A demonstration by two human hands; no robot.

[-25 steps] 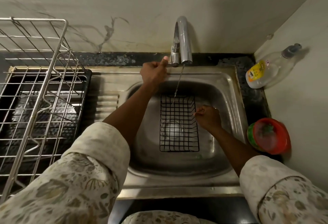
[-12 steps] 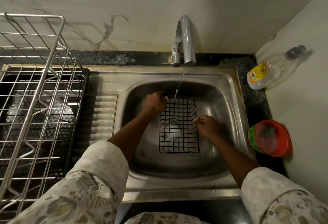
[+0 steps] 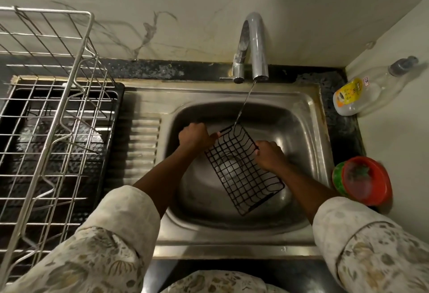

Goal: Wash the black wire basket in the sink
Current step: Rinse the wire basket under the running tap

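The black wire basket (image 3: pixel 243 172) is in the steel sink (image 3: pixel 299 116), turned at an angle with its far end to the upper left. My left hand (image 3: pixel 196 135) grips the basket's far left corner. My right hand (image 3: pixel 269 154) holds its right rim. A thin stream of water (image 3: pixel 243 104) runs from the chrome tap (image 3: pixel 254 46) onto the basket's far end.
A metal dish rack (image 3: pixel 53 116) stands on a black tray at the left. A clear soap bottle (image 3: pixel 366 88) lies in the right corner, and a red and green scrubber holder (image 3: pixel 362 183) sits on the dark counter beside the sink.
My left hand came down from the tap lever and took the basket's far left corner. The basket has since turned from square to slanted in the sink.
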